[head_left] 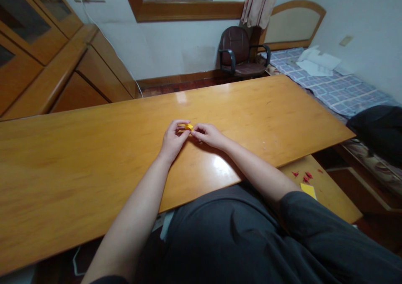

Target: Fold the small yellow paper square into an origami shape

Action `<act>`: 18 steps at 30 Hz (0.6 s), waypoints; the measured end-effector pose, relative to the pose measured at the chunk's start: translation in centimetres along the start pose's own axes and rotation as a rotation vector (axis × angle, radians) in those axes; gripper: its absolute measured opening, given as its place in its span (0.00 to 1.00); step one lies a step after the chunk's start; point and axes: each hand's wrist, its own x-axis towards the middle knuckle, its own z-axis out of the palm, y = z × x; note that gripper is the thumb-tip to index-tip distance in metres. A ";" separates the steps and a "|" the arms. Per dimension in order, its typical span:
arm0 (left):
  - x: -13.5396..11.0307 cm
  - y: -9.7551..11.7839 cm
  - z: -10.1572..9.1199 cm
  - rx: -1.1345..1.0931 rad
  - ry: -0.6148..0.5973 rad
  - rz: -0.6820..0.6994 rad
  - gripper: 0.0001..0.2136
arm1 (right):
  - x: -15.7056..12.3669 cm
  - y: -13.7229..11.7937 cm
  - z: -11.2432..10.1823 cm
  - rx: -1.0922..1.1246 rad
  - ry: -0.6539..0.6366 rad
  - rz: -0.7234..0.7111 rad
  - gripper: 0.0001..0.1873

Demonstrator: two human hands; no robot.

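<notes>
A small folded piece of yellow paper (pixel 189 127) is held between my two hands, over the middle of the wooden table. My left hand (pixel 175 136) pinches it from the left with thumb and fingers. From the right, my right hand (pixel 207 135) has its fingertips closed at the paper's edge. The fingers cover part of the paper, so its full shape cannot be made out.
The wooden table (pixel 94 162) stretches wide to both sides. On a lower board at the right lie several small red folded paper pieces (pixel 306 177) and a yellow paper sheet (pixel 308 190). Beyond stand a brown armchair (pixel 237 49) and a bed (pixel 339 87).
</notes>
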 end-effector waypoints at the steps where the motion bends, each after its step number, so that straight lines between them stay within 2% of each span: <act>1: 0.0 0.1 0.0 0.011 -0.010 0.027 0.09 | 0.0 0.0 0.0 -0.007 -0.003 0.004 0.14; 5: 0.1 0.5 -0.1 0.092 -0.025 0.122 0.04 | 0.0 -0.2 -0.4 -0.104 0.015 -0.021 0.13; 9: 0.1 0.7 -0.3 0.162 0.018 0.143 0.03 | 0.1 -0.6 -0.7 -0.211 0.042 -0.062 0.13; 12: 0.1 0.3 -0.2 0.137 0.033 0.118 0.04 | 0.0 -0.6 -0.7 -0.184 0.050 -0.074 0.13; 18: 0.2 -0.7 0.1 -0.072 0.015 -0.012 0.07 | 0.1 -0.3 -0.5 -0.109 0.099 -0.072 0.13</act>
